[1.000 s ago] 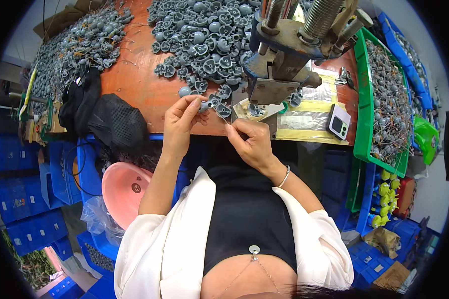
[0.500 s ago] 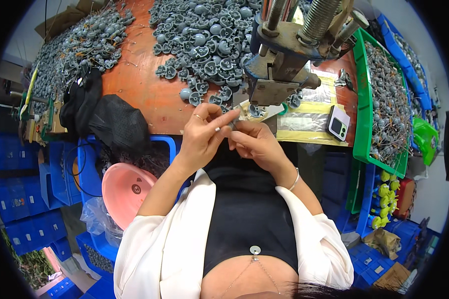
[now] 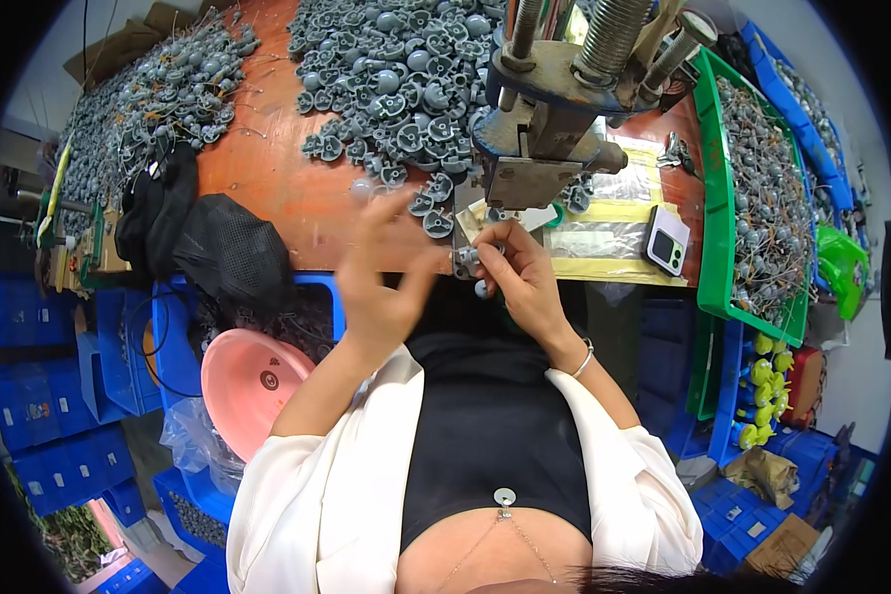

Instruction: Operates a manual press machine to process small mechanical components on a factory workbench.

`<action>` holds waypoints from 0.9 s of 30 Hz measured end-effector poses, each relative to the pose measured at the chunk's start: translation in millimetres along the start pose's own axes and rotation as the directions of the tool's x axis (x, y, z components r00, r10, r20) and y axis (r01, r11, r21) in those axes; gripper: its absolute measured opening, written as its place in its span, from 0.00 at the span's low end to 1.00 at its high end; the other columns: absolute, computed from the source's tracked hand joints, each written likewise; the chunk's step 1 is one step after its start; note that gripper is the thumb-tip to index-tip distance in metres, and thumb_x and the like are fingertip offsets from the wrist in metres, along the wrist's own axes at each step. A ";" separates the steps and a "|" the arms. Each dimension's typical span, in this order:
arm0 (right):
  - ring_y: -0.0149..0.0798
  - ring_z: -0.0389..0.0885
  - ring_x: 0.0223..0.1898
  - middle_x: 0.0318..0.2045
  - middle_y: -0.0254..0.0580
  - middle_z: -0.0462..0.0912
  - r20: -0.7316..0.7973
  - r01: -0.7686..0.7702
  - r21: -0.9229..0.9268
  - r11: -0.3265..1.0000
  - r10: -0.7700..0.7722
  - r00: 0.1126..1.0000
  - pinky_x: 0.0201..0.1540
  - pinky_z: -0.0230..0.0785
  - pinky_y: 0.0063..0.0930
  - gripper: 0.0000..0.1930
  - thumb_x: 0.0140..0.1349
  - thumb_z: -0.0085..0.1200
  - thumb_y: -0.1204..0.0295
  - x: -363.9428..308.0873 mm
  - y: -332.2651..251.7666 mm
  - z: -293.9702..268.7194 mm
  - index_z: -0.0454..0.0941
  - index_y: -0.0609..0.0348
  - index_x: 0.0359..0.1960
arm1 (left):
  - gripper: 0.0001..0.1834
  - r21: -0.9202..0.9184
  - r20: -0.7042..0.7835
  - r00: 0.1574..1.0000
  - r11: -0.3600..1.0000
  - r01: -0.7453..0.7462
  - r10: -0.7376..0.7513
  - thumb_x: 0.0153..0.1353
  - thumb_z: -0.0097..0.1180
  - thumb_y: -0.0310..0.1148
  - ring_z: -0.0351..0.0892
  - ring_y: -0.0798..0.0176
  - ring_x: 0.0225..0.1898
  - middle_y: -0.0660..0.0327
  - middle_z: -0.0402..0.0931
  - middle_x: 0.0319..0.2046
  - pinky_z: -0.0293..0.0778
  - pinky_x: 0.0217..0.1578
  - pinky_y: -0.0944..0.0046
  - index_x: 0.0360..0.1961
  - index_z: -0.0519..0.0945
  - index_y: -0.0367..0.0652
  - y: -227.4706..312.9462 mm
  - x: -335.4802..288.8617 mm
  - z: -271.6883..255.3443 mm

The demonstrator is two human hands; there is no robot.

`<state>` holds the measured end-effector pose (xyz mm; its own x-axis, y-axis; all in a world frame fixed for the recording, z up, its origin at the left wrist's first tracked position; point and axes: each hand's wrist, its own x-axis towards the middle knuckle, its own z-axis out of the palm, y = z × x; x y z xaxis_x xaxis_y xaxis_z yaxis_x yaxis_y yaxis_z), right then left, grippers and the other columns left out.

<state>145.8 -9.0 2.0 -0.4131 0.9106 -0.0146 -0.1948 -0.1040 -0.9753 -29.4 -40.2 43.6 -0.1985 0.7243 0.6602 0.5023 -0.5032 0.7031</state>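
My left hand (image 3: 381, 277) is over the front edge of the bench, smeared by motion. Its thumb and fingers look spread apart, with nothing visible in them. My right hand (image 3: 520, 279) is closed, thumb against fingers, around small grey plastic parts at the bench edge. One is a rounded grey shell (image 3: 482, 288) below the fingertips; the fingers partly hide the rest. Just beyond, several loose grey shells (image 3: 437, 225) lie before a large heap of grey plastic shells (image 3: 406, 89). A metal press (image 3: 540, 148) with springs stands above and beyond my right hand.
A green tray (image 3: 711, 198) of wired grey parts stands at the right, near a phone (image 3: 667, 241). Wired parts (image 3: 183, 94) are heaped at far left, behind a black mesh bag (image 3: 233, 247). A pink basin (image 3: 252, 386) sits below the bench, left of my arm.
My left hand has come away from my right and moved left, its fingers spreading. My right hand has stayed near the bench edge and turned upward, still gripping grey parts.
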 end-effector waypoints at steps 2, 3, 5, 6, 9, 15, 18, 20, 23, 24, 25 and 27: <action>0.22 0.75 0.28 0.31 0.32 0.77 0.037 0.014 -0.014 1.000 -0.014 0.999 0.30 0.68 0.15 0.08 0.70 0.53 0.71 -3.7 -1.2 -2.4 0.73 0.63 0.44 | 0.21 0.248 0.326 0.942 0.955 -0.166 0.079 0.51 0.70 0.26 0.81 0.56 0.36 0.57 0.80 0.35 0.76 0.44 0.60 0.48 0.81 0.37 -0.7 -6.9 3.7; 0.22 0.75 0.28 0.30 0.32 0.77 0.039 0.033 0.013 0.999 -0.034 0.999 0.30 0.68 0.15 0.08 0.70 0.53 0.71 -5.6 -1.3 -3.3 0.73 0.63 0.44 | 0.18 0.144 0.383 0.923 0.985 -0.099 0.036 0.51 0.70 0.26 0.81 0.55 0.32 0.57 0.80 0.34 0.76 0.39 0.61 0.44 0.83 0.38 -1.5 -10.8 5.3; 0.22 0.76 0.28 0.29 0.33 0.78 -0.009 0.064 -0.007 0.998 -0.064 0.998 0.30 0.69 0.15 0.09 0.68 0.55 0.72 -7.4 -0.6 -5.5 0.72 0.63 0.45 | 0.15 0.072 0.392 0.917 0.996 0.051 -0.075 0.52 0.69 0.26 0.78 0.59 0.27 0.58 0.79 0.32 0.73 0.31 0.63 0.42 0.83 0.38 -6.0 -15.6 11.6; 0.22 0.77 0.28 0.28 0.33 0.79 -0.058 0.066 -0.054 0.996 -0.069 0.996 0.30 0.69 0.15 0.09 0.67 0.57 0.73 -7.6 0.3 -7.3 0.72 0.63 0.45 | 0.14 0.053 0.431 0.892 0.990 0.128 -0.138 0.53 0.69 0.26 0.76 0.62 0.25 0.58 0.78 0.32 0.72 0.28 0.64 0.41 0.84 0.39 -8.5 -17.4 14.3; 0.25 0.82 0.27 0.24 0.38 0.84 -0.208 0.097 -0.363 0.927 -0.182 0.961 0.30 0.72 0.18 0.14 0.61 0.61 0.77 -5.1 5.1 -13.4 0.75 0.65 0.47 | 0.12 0.114 0.386 0.880 0.961 0.252 -0.276 0.56 0.67 0.26 0.72 0.66 0.21 0.59 0.77 0.31 0.67 0.22 0.67 0.42 0.83 0.38 -19.1 -18.1 27.0; 0.49 0.81 0.23 0.20 0.43 0.82 -0.209 0.174 -0.728 0.663 -0.457 0.865 0.33 0.68 0.38 0.17 0.57 0.62 0.72 6.8 18.6 -14.4 0.78 0.59 0.49 | 0.12 0.177 0.315 0.922 0.968 0.177 -0.226 0.55 0.67 0.26 0.70 0.64 0.22 0.59 0.76 0.30 0.66 0.24 0.64 0.41 0.84 0.39 -37.4 -10.2 50.8; 0.43 0.82 0.22 0.21 0.40 0.84 -0.193 0.169 -0.779 0.604 -0.488 0.851 0.33 0.70 0.35 0.18 0.56 0.62 0.76 4.3 19.8 -14.6 0.77 0.64 0.49 | 0.12 0.108 0.344 0.918 0.979 0.171 -0.198 0.51 0.69 0.24 0.64 0.67 0.22 0.62 0.69 0.25 0.61 0.23 0.65 0.39 0.86 0.39 -43.6 -3.7 55.5; 0.43 0.79 0.24 0.21 0.37 0.82 -0.167 0.166 -0.840 0.517 -0.538 0.827 0.36 0.65 0.37 0.19 0.55 0.63 0.74 1.6 19.5 -14.8 0.78 0.62 0.50 | 0.13 0.065 0.390 0.898 0.979 0.195 -0.205 0.49 0.70 0.23 0.61 0.69 0.22 0.65 0.64 0.21 0.57 0.23 0.67 0.38 0.87 0.40 -46.8 0.2 55.3; 0.43 0.78 0.26 0.21 0.36 0.79 -0.157 0.151 -0.870 0.470 -0.553 0.819 0.37 0.65 0.38 0.19 0.56 0.62 0.73 -0.4 20.4 -14.8 0.78 0.60 0.51 | 0.13 0.092 0.403 0.894 0.980 0.176 -0.199 0.47 0.70 0.21 0.62 0.69 0.24 0.65 0.63 0.21 0.57 0.24 0.67 0.37 0.87 0.41 -48.4 1.4 53.3; 0.43 0.78 0.27 0.21 0.37 0.79 -0.151 0.149 -0.882 0.447 -0.567 0.810 0.37 0.65 0.38 0.19 0.57 0.62 0.73 -0.5 21.0 -14.5 0.78 0.59 0.52 | 0.13 0.092 0.407 0.892 0.980 0.175 -0.197 0.47 0.70 0.21 0.62 0.69 0.24 0.65 0.63 0.22 0.58 0.24 0.66 0.37 0.87 0.41 -47.9 0.3 53.4; 0.44 0.78 0.27 0.21 0.37 0.78 -0.150 0.162 -0.879 0.449 -0.581 0.800 0.38 0.65 0.39 0.19 0.58 0.61 0.72 -0.5 21.3 -14.4 0.78 0.58 0.53 | 0.13 0.097 0.389 0.898 0.979 0.180 -0.204 0.47 0.70 0.21 0.62 0.68 0.24 0.65 0.63 0.22 0.58 0.25 0.66 0.37 0.87 0.41 -47.0 -1.2 53.8; 0.44 0.78 0.27 0.21 0.38 0.79 -0.156 0.172 -0.866 0.470 -0.580 0.799 0.38 0.67 0.39 0.20 0.58 0.61 0.71 -1.7 20.0 -14.6 0.78 0.58 0.53 | 0.13 0.091 0.362 0.907 0.977 0.194 -0.214 0.47 0.70 0.20 0.63 0.68 0.25 0.66 0.63 0.23 0.58 0.25 0.67 0.37 0.87 0.42 -44.7 -3.9 55.1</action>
<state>155.5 -6.8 -20.7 -0.0782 0.8508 0.5196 0.6076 0.4539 -0.6518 -4.7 5.4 -4.8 0.0169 0.9355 0.3528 0.5285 -0.3079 0.7911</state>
